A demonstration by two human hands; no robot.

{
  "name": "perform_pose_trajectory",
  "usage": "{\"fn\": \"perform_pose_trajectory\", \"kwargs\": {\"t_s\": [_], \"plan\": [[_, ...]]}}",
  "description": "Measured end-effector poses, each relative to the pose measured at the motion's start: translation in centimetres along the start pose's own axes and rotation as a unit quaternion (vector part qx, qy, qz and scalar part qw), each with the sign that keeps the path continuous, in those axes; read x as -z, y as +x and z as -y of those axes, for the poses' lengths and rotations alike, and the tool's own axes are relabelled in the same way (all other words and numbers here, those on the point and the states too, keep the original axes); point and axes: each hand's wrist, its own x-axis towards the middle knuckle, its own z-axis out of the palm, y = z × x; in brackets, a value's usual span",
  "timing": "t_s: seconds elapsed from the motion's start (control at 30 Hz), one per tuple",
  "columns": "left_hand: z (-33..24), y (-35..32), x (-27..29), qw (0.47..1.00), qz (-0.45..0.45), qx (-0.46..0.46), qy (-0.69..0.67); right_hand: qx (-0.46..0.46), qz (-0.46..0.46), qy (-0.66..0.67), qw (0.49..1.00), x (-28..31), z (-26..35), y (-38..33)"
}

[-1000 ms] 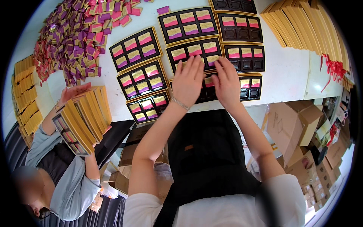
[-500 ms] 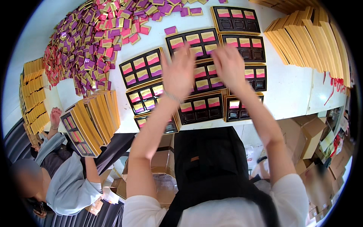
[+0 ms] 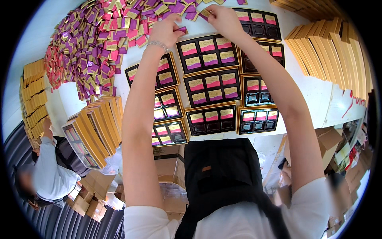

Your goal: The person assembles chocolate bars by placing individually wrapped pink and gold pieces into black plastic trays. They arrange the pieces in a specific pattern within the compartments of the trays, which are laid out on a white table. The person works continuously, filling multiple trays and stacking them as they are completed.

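Note:
My left hand [image 3: 164, 32], with a bracelet at the wrist, is curled at the near edge of the pile, its fingers at a purple-and-gold wrapped chocolate [image 3: 182, 30]. To the right, my right hand [image 3: 223, 20] pinches another wrapped chocolate [image 3: 205, 14] between thumb and fingers. Below them, the upper middle tray [image 3: 208, 74] and the center tray [image 3: 213, 105] each hold a pink row above a purple row. The lower middle tray [image 3: 213, 126] has pink pieces in its upper row and bare dark pockets below. My forearms partly cover the left and right trays.
A large heap of pink and purple wrapped chocolates [image 3: 91, 47] spreads over the upper left table. Gold boxes stand in rows at the left [image 3: 97, 123] and right [image 3: 326, 51]. Another person [image 3: 55, 171] is at lower left. Cardboard boxes [image 3: 324, 143] lie below the table.
Both hands have moved up and away from the middle trays to the loose chocolates. The upper middle tray now shows both rows uncovered. The person at left has shifted.

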Motion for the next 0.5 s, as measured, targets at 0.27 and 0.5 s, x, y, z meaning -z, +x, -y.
{"fn": "perform_pose_trajectory", "kwargs": {"t_s": [0.27,0.5], "plan": [[-4.6,-10.5,1.9,0.933,-0.097,-0.055,-0.344,-0.149,-0.003,0.416,0.897,3.4,3.1,-8.3],[-6.6,-25.7,-2.8,0.963,-0.011,-0.053,-0.264,-0.023,0.018,0.1,0.995,0.3,7.3,-26.3]]}}
